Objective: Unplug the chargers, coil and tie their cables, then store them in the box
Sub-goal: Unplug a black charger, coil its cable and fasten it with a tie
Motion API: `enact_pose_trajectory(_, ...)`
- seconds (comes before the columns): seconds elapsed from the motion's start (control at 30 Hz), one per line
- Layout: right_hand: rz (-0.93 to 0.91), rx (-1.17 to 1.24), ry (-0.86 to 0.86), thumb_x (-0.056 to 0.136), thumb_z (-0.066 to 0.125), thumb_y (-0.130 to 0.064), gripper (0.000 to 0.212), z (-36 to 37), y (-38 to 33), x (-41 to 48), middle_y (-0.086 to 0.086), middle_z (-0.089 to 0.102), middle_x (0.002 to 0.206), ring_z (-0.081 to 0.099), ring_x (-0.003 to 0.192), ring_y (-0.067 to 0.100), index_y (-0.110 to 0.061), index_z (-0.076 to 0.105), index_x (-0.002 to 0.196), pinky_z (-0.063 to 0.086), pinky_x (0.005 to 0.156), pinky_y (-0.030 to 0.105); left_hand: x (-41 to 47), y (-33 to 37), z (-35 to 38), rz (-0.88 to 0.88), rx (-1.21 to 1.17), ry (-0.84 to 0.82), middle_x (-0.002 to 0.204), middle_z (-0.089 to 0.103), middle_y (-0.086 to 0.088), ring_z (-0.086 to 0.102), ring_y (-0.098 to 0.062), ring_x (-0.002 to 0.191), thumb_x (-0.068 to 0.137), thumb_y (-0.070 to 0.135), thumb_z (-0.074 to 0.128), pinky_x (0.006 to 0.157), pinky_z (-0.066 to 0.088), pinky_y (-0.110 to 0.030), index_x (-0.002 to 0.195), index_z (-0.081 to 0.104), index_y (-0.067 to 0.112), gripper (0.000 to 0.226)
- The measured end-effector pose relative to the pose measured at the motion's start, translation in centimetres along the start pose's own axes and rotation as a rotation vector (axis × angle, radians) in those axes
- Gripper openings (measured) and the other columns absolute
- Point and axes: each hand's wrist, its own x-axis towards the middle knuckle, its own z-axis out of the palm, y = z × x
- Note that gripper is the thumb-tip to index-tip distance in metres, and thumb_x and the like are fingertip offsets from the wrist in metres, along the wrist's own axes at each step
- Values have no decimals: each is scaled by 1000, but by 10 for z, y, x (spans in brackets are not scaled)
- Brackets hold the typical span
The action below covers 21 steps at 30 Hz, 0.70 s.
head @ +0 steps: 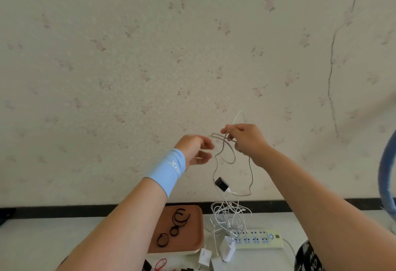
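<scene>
Right hand: the right hand (246, 140) is up in front of the wallpapered wall (150, 56), fingers pinching the top loops of a grey cable (227, 153).
Left hand: the left hand (198, 149), above a light blue wristband (169, 171), is hovering just beside those loops with fingers partly curled; whether it is touching the cable, I cannot tell.
Cable: it is hanging in loose loops between the two hands, its tail drooping below.
Black charger: a black charger (221, 183) is dangling in mid-air from that cable, well above the table.
White cables: a tangled heap of white cables (229, 215) is sitting on the power strip (259, 239).
White chargers: white chargers (227, 248) are lying at the strip's left end.
Tray: a brown tray (192, 238) is holding black ties (181, 218), left of the strip.
</scene>
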Motion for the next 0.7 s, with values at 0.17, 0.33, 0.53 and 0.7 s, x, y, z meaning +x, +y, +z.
enact_pose_trajectory(0.17,-44,136,-37,105,52,-26,33,-6,-7,-3,2,64,82,41,43,14,-9,71,84,30,41,20,4,-19,20,-96,677,-155,132,57,-11,67,-19,87,100,16,46,74,54,-29,140,45,12,40)
enact_pose_trajectory(0.33,-65,277,-113,106,51,-25,31,-8,-11,-5,3,59,78,31,41,12,-7,70,89,23,41,24,14,-32,31,111,710,-151,135,53,-4,69,-17,82,98,30,51,65,52,-27,146,36,18,52)
enact_pose_trajectory(0.53,-74,339,-111,104,55,-24,27,-14,-10,-1,4,59,81,27,47,14,-7,72,90,19,47,28,16,-23,28,110,737,-158,93,72,0,67,-17,78,102,28,38,74,53,-28,109,66,10,33)
enact_pose_trajectory(0.7,-13,482,-159,105,53,-17,23,-12,-11,-1,3,55,77,38,52,11,-3,70,99,27,45,20,24,-35,35,34,729,-67,141,44,-8,58,-22,108,85,43,70,88,56,-36,145,34,13,77)
